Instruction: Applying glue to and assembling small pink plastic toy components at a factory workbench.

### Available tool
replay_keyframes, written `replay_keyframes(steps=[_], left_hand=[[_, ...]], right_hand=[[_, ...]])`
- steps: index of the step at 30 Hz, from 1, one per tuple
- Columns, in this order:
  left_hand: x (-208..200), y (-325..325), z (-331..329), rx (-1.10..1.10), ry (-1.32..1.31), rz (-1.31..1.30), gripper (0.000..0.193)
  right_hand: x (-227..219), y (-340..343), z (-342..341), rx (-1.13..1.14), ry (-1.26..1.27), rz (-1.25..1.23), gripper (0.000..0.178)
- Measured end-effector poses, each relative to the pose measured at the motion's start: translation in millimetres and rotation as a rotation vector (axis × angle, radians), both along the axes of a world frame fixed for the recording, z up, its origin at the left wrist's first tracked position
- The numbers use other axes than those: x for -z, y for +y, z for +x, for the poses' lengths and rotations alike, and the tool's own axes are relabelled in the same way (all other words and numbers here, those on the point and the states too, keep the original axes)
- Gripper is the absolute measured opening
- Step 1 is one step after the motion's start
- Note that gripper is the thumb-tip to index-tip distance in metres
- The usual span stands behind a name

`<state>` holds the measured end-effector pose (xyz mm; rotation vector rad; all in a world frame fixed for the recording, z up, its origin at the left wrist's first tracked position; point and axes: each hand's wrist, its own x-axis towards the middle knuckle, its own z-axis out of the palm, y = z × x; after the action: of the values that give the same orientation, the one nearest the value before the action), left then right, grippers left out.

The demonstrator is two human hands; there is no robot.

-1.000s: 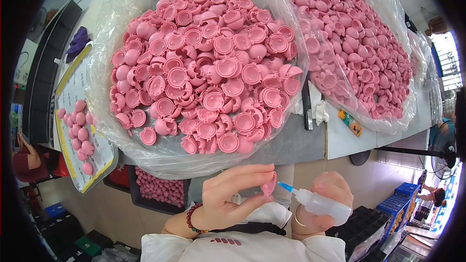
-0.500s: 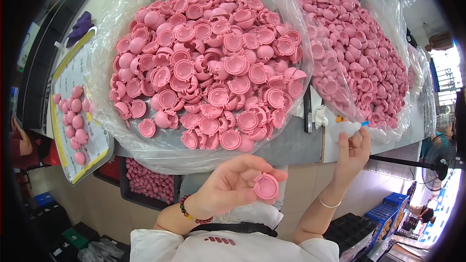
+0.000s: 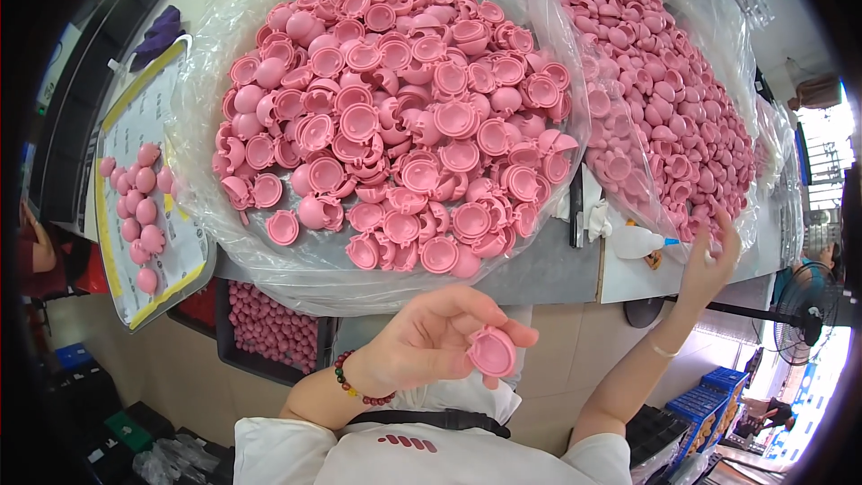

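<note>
Between the thumb and fingers of my left hand [image 3: 435, 337] is a pink half-shell [image 3: 492, 352], its hollow, rimmed side showing. My right hand [image 3: 712, 260] reaches to the front edge of the right-hand heap of pink half-shells [image 3: 664, 117], fingers apart and nothing visible in them. Left of that hand, a white squeeze bottle [image 3: 636, 242] with a blue tip lies on its side on the table. A larger-looking heap of pink half-shells [image 3: 386, 126], many with hollow sides up, spreads in clear plastic in front of me.
At the left, a tray [image 3: 135, 310] edged with yellow tape bears several pink balls [image 3: 144, 211]. A dark bin [image 3: 235, 355] of pink balls stands below the table edge. A dark bar [image 3: 576, 207] and crumpled white tissue [image 3: 596, 220] lie between the heaps. A fan [image 3: 808, 314] stands at far right.
My right hand has let go of the squeeze bottle, which now lies on the table, and has moved right to the heap there. My left hand still holds the half-shell.
</note>
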<state>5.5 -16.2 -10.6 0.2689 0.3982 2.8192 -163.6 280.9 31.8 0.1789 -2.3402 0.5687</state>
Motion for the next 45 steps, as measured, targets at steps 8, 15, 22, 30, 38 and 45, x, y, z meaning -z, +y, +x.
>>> replay_keyframes(steps=[8, 15, 22, 30, 38, 45], left_hand=[[-7, 4, 2, 0.009, -0.114, 0.084, 0.040], [-6, -2, 6, -0.374, 0.054, -0.607, 0.046], [-14, -6, 7, -0.213, -0.069, -0.471, 0.050], [2, -4, -1, 0.224, 0.016, 0.048, 0.046], [-14, -5, 0, 0.053, -0.115, -0.232, 0.051], [-13, -4, 4, -0.166, -0.110, -0.345, 0.044]], right_hand=[[-6, 18, -23, 0.025, -0.470, 0.187, 0.022], [-11, 31, -26, 0.058, -0.415, 0.392, 0.023], [-1, 26, -26, 0.019, -0.232, 0.219, 0.021], [-27, -41, 65, -0.301, 0.132, -0.137, 0.019], [29, -106, 81, -0.782, -0.160, 0.163, 0.033], [-2, -109, 95, -0.756, -0.390, 0.345, 0.042]])
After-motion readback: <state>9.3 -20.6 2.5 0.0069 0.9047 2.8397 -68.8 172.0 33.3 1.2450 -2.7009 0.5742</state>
